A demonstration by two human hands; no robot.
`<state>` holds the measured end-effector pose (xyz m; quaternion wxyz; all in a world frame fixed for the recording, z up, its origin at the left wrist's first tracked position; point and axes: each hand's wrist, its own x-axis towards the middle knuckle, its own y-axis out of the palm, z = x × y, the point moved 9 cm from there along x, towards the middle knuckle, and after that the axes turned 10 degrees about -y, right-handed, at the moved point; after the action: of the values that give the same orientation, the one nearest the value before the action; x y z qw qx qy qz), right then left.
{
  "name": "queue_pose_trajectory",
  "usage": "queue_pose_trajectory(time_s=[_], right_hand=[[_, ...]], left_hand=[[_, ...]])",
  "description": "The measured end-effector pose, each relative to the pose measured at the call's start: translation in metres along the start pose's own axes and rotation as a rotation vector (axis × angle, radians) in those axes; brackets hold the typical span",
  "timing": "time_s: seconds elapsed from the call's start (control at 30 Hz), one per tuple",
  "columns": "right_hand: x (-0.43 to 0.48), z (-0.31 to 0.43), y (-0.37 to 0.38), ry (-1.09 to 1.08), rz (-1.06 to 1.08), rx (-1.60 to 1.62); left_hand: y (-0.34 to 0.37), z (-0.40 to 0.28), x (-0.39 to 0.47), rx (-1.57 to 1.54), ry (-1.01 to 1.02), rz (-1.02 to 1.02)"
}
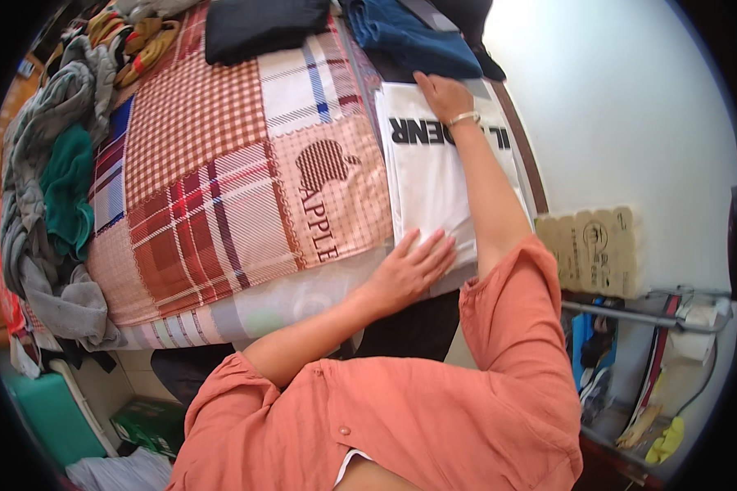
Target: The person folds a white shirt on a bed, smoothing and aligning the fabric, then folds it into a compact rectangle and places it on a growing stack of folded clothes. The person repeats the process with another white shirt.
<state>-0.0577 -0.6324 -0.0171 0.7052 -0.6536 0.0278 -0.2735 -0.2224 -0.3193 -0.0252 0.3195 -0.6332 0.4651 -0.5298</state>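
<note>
A folded white garment with black lettering lies at the right edge of a bed, its near part under my left hand, which rests flat with the fingers spread. My right hand, with a bangle at the wrist, is at the garment's far edge; its thumb points left, and the other fingers are partly hidden, so whether it grips the cloth is unclear. Just beyond that hand are folded blue jeans. A folded black garment lies farther left on the checked patchwork bedcover.
Grey clothing and a green cloth are heaped along the bed's left side. A white wall rises at the right. Near it are a wrapped tissue pack and a metal rack. A green box stands at lower left.
</note>
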Motion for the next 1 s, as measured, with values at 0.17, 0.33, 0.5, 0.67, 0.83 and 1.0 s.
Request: queue_pose_trajectory(time_s=[0.17,0.33,0.5,0.67,0.83,1.0], right_hand=[[-0.023,0.002,-0.065,-0.208,-0.259,0.09],[-0.108,0.003,-0.112,-0.364,-0.374,-0.192],[-0.202,0.003,-0.039,-0.045,0.214,-0.132],[-0.21,-0.015,-0.048,0.024,0.159,0.055],[-0.272,0.003,-0.124,-0.038,-0.222,0.316],[-0.341,0.042,-0.139,0.053,-0.41,0.285]], left_hand=[[-0.014,0.01,0.008,-0.233,-0.094,0.092],[-0.034,0.02,0.04,-0.187,-0.142,0.036],[0.004,0.016,0.039,0.013,-0.127,0.224],[0.004,0.011,0.044,0.028,-0.117,0.23],[-0.006,0.013,0.044,-0.021,-0.136,0.174],[-0.006,0.022,0.071,-0.227,-0.21,0.034]])
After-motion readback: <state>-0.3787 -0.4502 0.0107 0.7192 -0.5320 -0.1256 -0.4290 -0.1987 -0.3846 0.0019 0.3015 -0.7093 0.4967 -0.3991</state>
